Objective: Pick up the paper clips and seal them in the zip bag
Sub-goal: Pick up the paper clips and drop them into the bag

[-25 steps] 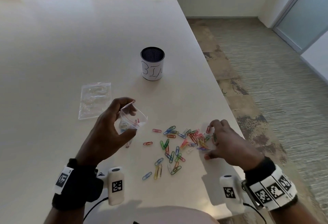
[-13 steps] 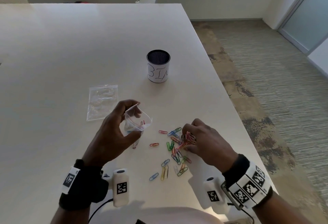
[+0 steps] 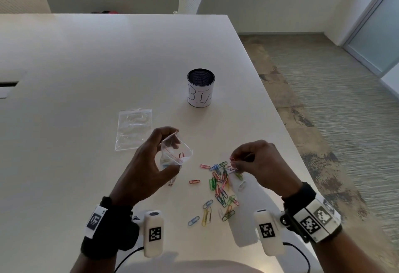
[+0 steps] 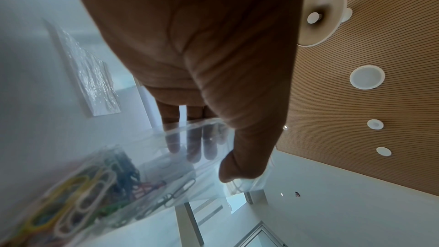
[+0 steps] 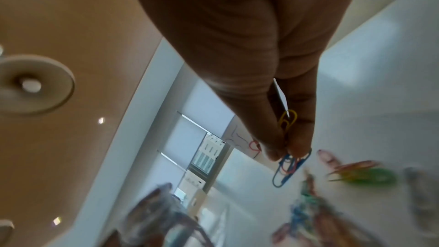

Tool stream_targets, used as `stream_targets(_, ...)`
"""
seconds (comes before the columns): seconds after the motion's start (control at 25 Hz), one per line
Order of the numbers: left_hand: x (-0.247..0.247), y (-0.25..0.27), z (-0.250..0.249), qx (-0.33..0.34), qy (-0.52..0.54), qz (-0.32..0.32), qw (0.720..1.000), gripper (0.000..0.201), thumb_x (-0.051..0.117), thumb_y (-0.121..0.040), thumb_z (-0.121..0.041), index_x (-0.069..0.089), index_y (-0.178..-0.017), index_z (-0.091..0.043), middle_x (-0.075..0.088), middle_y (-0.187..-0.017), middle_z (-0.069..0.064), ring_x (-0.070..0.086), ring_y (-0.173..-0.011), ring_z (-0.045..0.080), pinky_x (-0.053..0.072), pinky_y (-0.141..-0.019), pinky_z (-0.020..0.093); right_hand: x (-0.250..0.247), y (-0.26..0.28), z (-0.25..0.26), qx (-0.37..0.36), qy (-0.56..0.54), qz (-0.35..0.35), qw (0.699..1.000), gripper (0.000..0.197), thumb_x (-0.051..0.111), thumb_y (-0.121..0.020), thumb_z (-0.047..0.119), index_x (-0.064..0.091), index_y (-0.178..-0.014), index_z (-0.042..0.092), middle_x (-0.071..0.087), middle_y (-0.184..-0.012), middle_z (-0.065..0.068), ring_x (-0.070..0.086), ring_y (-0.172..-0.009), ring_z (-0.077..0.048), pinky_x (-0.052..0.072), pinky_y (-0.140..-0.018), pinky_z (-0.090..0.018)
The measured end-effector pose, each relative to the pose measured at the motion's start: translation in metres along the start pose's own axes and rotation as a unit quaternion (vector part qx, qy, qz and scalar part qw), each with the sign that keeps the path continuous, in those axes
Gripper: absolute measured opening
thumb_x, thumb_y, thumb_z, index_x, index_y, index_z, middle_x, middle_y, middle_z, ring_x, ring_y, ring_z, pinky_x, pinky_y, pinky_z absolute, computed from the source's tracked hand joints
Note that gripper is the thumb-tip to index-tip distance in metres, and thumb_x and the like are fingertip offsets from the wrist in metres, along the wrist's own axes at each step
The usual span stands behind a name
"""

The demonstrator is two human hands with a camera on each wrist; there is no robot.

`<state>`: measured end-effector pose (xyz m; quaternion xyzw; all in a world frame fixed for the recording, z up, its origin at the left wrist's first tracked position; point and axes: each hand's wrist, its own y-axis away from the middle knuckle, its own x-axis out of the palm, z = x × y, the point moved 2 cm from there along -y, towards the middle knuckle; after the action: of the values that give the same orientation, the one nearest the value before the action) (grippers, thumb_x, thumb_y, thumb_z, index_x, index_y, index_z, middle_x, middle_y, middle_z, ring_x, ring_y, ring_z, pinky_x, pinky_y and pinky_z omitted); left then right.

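My left hand [image 3: 151,164] holds a small clear zip bag [image 3: 176,152] with its mouth held wide, thumb on one lip and fingers behind. Several coloured paper clips [image 4: 78,200] lie inside the zip bag [image 4: 152,172]. To the right, my right hand [image 3: 257,162] pinches a small bunch of clips [image 5: 288,162], blue, red and yellow, between thumb and fingertips just above the table. Below that hand many loose paper clips [image 3: 220,188] are scattered on the white table [image 3: 86,74].
A second, flat zip bag [image 3: 133,129] lies left of my left hand. A white mesh cup [image 3: 200,90] with handwriting stands behind the clips. The table's right edge runs close beside my right hand, with floor beyond. Chairs stand at the far side.
My right hand swept in from the table's right edge to the pile, gathered clips and lifted them a little. The left hand with the bag has stayed put.
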<state>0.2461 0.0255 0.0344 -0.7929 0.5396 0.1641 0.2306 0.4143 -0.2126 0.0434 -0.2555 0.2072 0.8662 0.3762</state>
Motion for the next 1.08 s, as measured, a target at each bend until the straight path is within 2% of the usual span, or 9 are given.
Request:
stream_targets(0.16, 0.002, -0.001, 0.001, 0.001, -0.002, 0.002, 1.0, 0.071, 0.082, -0.081, -0.001, 0.048, -0.139, -0.024, 0.067, -0.116, -0.014, 0.067, -0.124, 0.007, 0.046, -0.1, 0.007, -0.001, 0.004, 0.047, -0.042, -0.182, 0.008, 0.982, 0.011, 0.083, -0.084, 0.005, 0.081, -0.094, 0.007, 0.081, -0.081, -0.009, 0.079, -0.075, -0.023, 0.063, -0.077, -0.027)
stream_targets(0.24, 0.002, -0.001, 0.0, -0.001, -0.006, 0.001, 1.0, 0.072, 0.082, -0.081, -0.003, 0.048, -0.14, -0.025, 0.068, -0.119, -0.012, 0.067, -0.124, 0.008, 0.048, -0.098, 0.009, 0.007, 0.003, 0.075, -0.086, -0.212, 0.001, 0.974, 0.013, 0.083, -0.084, 0.006, 0.08, -0.097, 0.006, 0.081, -0.083, -0.008, 0.078, -0.075, -0.021, 0.063, -0.077, -0.025)
stream_targets(0.36, 0.002, -0.001, -0.003, -0.007, -0.006, -0.001, 1.0, 0.071, 0.083, -0.08, -0.008, 0.049, -0.139, -0.028, 0.069, -0.124, -0.01, 0.07, -0.115, 0.01, 0.057, -0.094, 0.019, 0.028, 0.001, 0.107, -0.177, -0.136, -0.032, 0.974, 0.011, 0.081, -0.087, 0.007, 0.082, -0.097, 0.01, 0.082, -0.085, 0.0, 0.078, -0.075, -0.008, 0.063, -0.076, -0.022)
stream_targets(0.44, 0.002, -0.001, -0.005, -0.012, 0.002, -0.004, 1.0, 0.07, 0.082, -0.08, -0.007, 0.05, -0.138, -0.028, 0.07, -0.124, -0.009, 0.071, -0.11, 0.011, 0.059, -0.091, 0.024, 0.045, -0.001, 0.117, -0.219, -0.065, -0.033, 0.973, 0.01, 0.081, -0.087, 0.01, 0.082, -0.097, 0.012, 0.08, -0.088, 0.0, 0.076, -0.078, -0.007, 0.063, -0.077, -0.025)
stream_targets(0.56, 0.003, 0.0, -0.005, -0.006, 0.003, -0.017, 1.0, 0.066, 0.081, -0.082, -0.004, 0.051, -0.137, -0.027, 0.071, -0.121, -0.011, 0.071, -0.111, 0.011, 0.057, -0.094, 0.022, 0.06, -0.007, 0.118, -0.233, 0.03, -0.012, 0.972, 0.015, 0.078, -0.089, 0.01, 0.082, -0.103, 0.015, 0.081, -0.094, -0.002, 0.075, -0.081, -0.009, 0.062, -0.078, -0.03)
stream_targets(0.72, 0.003, 0.001, -0.002, -0.014, 0.004, -0.012, 1.0, 0.067, 0.081, -0.081, -0.006, 0.05, -0.136, -0.028, 0.071, -0.121, -0.01, 0.071, -0.113, 0.011, 0.058, -0.092, 0.022, 0.049, -0.005, 0.124, -0.244, 0.02, 0.025, 0.969, 0.017, 0.076, -0.092, 0.009, 0.082, -0.106, 0.016, 0.082, -0.101, 0.001, 0.077, -0.087, -0.004, 0.06, -0.08, -0.014)
stream_targets(0.8, 0.003, 0.001, -0.001, -0.011, 0.001, -0.009, 1.0, 0.068, 0.082, -0.08, -0.007, 0.049, -0.136, -0.028, 0.07, -0.119, -0.009, 0.071, -0.112, 0.013, 0.058, -0.091, 0.02, 0.035, -0.002, 0.123, -0.257, 0.014, -0.002, 0.966, 0.015, 0.077, -0.091, 0.011, 0.082, -0.104, 0.016, 0.082, -0.095, 0.002, 0.077, -0.082, -0.002, 0.061, -0.079, -0.016)
stream_targets(0.96, 0.003, 0.0, 0.001, -0.006, 0.005, -0.007, 1.0, 0.07, 0.081, -0.081, -0.003, 0.049, -0.139, -0.024, 0.068, -0.119, -0.011, 0.067, -0.125, 0.009, 0.052, -0.095, 0.012, 0.004, -0.008, 0.088, -0.192, 0.042, -0.042, 0.98, 0.013, 0.08, -0.089, 0.02, 0.08, -0.102, 0.017, 0.079, -0.089, 0.007, 0.074, -0.076, -0.001, 0.063, -0.079, -0.022)
stream_targets(1.08, 0.003, 0.0, 0.001, -0.005, 0.005, -0.007, 1.0, 0.069, 0.08, -0.082, -0.005, 0.049, -0.14, -0.025, 0.068, -0.119, -0.011, 0.065, -0.127, 0.005, 0.049, -0.095, 0.007, -0.003, -0.01, 0.045, -0.084, 0.199, 0.063, 0.974, 0.052, 0.082, -0.082, 0.047, 0.069, -0.126, 0.022, 0.072, -0.117, 0.005, 0.069, -0.096, -0.007, 0.061, -0.087, -0.032)
